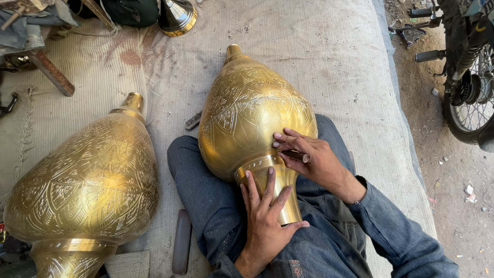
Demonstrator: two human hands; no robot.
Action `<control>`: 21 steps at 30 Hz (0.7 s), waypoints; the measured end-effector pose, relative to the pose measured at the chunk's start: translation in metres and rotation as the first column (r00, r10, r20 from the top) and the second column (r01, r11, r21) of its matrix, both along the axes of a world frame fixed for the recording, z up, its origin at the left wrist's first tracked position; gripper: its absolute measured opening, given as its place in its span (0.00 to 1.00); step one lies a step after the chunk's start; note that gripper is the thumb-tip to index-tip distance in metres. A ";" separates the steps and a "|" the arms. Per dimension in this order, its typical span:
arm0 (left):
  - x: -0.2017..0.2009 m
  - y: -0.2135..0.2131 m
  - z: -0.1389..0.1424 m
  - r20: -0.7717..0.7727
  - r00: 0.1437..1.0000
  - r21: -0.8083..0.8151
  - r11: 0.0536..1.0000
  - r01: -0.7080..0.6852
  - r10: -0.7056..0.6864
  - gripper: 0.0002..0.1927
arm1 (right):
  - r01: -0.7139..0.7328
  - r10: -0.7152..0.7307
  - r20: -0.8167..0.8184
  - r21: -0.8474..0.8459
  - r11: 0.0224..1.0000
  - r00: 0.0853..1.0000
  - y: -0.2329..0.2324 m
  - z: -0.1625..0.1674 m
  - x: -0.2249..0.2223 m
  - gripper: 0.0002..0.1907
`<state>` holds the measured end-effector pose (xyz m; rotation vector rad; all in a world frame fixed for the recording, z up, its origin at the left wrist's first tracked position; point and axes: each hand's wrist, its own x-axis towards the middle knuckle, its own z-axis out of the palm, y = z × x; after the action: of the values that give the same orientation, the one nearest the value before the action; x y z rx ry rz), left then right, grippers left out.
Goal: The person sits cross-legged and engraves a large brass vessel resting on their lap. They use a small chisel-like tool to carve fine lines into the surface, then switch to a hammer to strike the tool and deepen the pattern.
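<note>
A large engraved brass vase (247, 110) lies across my lap, its narrow top pointing away and its flared base toward me. My left hand (265, 216) lies flat on the smooth brass base, fingers spread along it. My right hand (311, 159) rests against the vase's lower body and pinches a short dark engraving tool (296, 155) whose tip meets the metal near the band above the base. My legs in blue trousers (206, 190) cradle the vase.
A second engraved brass vase (90, 180) lies on the cloth mat (334, 56) at my left. A brass bell-shaped piece (177, 18) stands at the top. A dark handle (181, 242) and a small tool (193, 120) lie nearby. A motorcycle wheel (471, 98) stands on the dirt at right.
</note>
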<state>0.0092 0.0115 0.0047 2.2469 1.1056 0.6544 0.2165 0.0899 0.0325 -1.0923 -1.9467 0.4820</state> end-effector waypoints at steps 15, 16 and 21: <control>0.000 0.001 0.001 0.015 1.000 -0.042 0.999 0.000 0.000 0.44 | 0.148 -0.147 -0.178 -0.009 0.989 0.973 0.006 -0.003 -0.025 0.10; 0.000 0.001 0.000 0.017 1.000 -0.033 0.999 -0.002 0.003 0.44 | 0.156 -0.153 -0.176 0.002 0.988 0.972 0.008 -0.003 -0.026 0.10; 0.000 0.000 -0.002 0.023 1.000 -0.017 1.000 -0.009 0.009 0.44 | 0.198 -0.196 -0.146 0.000 0.980 0.970 0.009 -0.003 -0.030 0.12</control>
<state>0.0093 0.0117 0.0026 2.2157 1.1068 0.6704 0.1866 0.0987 0.0300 -1.1933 -1.6930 0.4256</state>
